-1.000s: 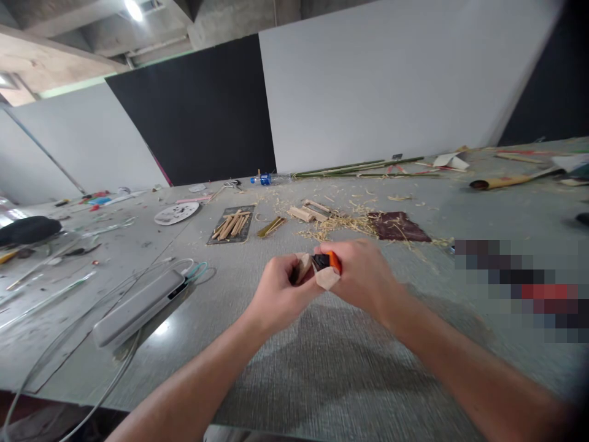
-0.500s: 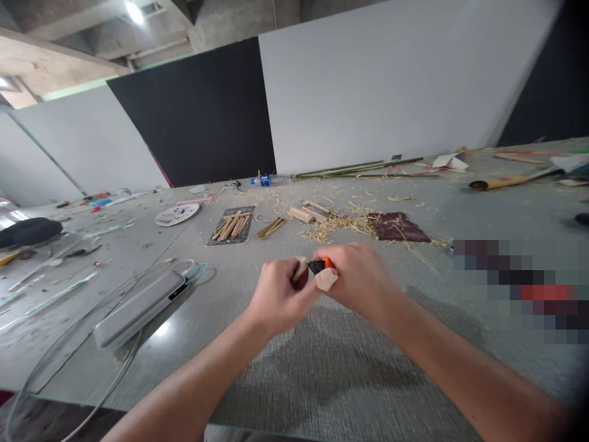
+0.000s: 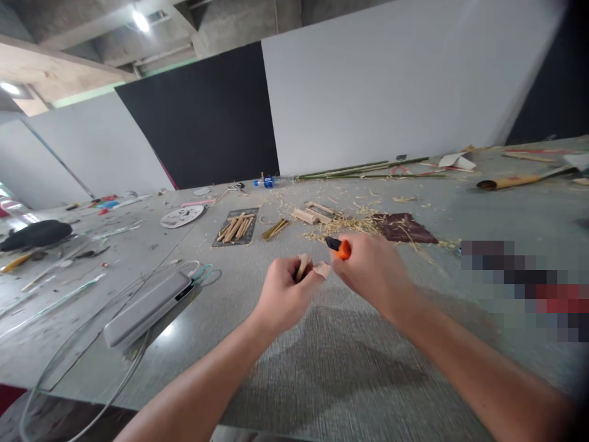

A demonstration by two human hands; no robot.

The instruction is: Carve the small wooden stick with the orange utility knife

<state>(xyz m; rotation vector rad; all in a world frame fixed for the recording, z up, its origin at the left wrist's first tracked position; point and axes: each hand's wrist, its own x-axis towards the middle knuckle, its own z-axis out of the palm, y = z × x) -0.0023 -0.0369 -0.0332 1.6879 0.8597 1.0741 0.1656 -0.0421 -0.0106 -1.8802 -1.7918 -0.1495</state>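
My left hand [image 3: 288,291] is closed around a short pale wooden piece [image 3: 302,267], whose end shows above the fingers; the rest is hidden. Pale tape [image 3: 321,269] wraps the tip of the left thumb, which points right. In my closed right hand [image 3: 370,261] is an orange and black utility knife [image 3: 339,247], its black front end pointing up and left. The knife is apart from the wooden piece, a little above and to its right. Both hands are over the near middle of the grey table [image 3: 359,393].
Beyond the hands lie wood shavings [image 3: 354,224], wooden blocks [image 3: 306,215], brown sandpaper [image 3: 407,228] and a dark plate of sticks [image 3: 237,227]. A grey power bank [image 3: 150,310] with cables lies left. Green bamboo strips [image 3: 359,170] and a bottle [image 3: 265,182] are at the back.
My right hand has moved up and right with the utility knife, away from the wooden piece. My left hand keeps its grip on the piece. The view has shifted slightly.
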